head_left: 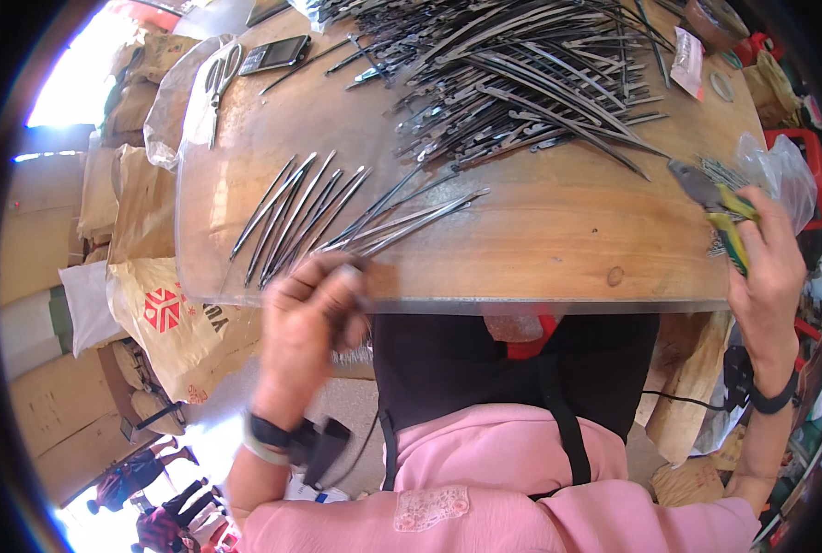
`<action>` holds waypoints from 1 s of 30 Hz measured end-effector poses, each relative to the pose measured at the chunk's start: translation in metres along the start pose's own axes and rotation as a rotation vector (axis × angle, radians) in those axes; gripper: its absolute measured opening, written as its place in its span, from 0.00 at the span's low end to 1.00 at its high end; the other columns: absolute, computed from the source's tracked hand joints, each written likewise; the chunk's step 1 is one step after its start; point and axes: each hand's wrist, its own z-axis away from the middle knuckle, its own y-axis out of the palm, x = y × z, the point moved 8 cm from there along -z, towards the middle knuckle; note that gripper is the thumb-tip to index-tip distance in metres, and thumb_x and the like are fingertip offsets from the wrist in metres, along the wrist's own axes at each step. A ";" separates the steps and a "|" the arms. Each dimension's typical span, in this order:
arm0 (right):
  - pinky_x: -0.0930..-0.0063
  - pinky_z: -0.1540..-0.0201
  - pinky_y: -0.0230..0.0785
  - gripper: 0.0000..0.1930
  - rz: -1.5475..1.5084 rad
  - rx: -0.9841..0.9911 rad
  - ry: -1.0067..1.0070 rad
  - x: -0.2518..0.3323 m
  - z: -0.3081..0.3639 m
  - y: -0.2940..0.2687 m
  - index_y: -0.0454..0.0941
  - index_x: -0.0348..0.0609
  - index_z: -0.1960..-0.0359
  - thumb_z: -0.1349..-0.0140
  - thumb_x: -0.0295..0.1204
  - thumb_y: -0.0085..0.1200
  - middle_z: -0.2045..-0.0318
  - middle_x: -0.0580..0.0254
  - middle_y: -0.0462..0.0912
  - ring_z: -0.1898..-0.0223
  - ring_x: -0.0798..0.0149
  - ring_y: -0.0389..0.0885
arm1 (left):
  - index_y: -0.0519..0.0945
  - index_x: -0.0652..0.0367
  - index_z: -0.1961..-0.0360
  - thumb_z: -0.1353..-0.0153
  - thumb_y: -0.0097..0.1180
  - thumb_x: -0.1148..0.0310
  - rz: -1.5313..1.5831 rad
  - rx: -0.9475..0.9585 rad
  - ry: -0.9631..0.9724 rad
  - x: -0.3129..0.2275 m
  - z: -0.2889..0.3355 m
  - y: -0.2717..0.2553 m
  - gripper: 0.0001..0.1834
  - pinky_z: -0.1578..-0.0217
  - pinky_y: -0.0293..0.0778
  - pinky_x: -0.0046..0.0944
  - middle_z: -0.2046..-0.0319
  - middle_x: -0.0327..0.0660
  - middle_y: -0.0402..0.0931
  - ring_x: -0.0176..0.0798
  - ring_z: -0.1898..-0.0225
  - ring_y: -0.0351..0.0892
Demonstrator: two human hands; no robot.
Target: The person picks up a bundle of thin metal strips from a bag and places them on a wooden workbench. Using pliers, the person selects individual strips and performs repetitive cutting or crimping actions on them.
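Observation:
My left hand (314,300), slightly blurred, is closed at the table's near edge around a few thin dark strips (420,219) with shiny edges. They fan out to the far right from its fingers. Just beyond that hand, several similar strips (293,219) lie side by side, slanting on the tabletop. At the right side, my right hand (768,263) grips pliers (726,207) with yellow-green handles. Their grey jaws point to the far left, over small metal pieces (722,173) heaped by the table's right edge. What the pliers' jaws hold, if anything, I cannot tell.
A large tangled pile of dark strips (531,83) covers the far middle of the wooden table (521,249). Scissors (219,83) and a phone (275,54) lie far left. Tape (715,23) and a clear bag (780,180) are at right. Brown paper sacks (185,323) stand left.

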 end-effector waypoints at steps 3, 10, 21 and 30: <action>0.64 0.49 0.72 0.11 -0.533 -0.434 0.339 0.004 0.001 -0.036 0.78 0.34 0.62 0.47 0.13 0.56 0.49 0.50 0.78 0.51 0.54 0.80 | 0.79 0.63 0.56 0.34 0.54 0.73 0.361 0.176 -0.194 0.049 0.028 0.048 0.08 0.86 0.63 0.29 0.74 0.42 0.79 0.31 0.86 0.71; 0.75 0.58 0.67 0.06 -1.176 -0.406 0.579 0.002 0.044 0.024 0.78 0.37 0.60 0.35 0.25 0.54 0.50 0.53 0.75 0.61 0.66 0.74 | 0.78 0.63 0.54 0.34 0.58 0.70 0.754 0.465 -0.307 0.060 0.048 0.089 0.10 0.84 0.64 0.31 0.71 0.45 0.77 0.36 0.81 0.73; 0.72 0.66 0.67 0.10 -2.604 -0.520 0.991 0.011 0.113 0.096 0.76 0.37 0.57 0.38 0.25 0.59 0.52 0.57 0.72 0.60 0.64 0.70 | 0.73 0.61 0.44 0.44 0.62 0.79 0.967 0.726 -0.236 0.015 0.050 0.130 0.25 0.83 0.71 0.38 0.72 0.51 0.76 0.46 0.80 0.77; 0.68 0.61 0.68 0.09 -2.144 -0.289 0.844 0.034 0.083 0.081 0.79 0.40 0.60 0.41 0.26 0.62 0.51 0.51 0.74 0.59 0.61 0.74 | 0.78 0.70 0.58 0.41 0.61 0.77 0.314 0.435 -0.174 0.043 0.032 0.129 0.11 0.85 0.67 0.31 0.78 0.49 0.78 0.37 0.85 0.75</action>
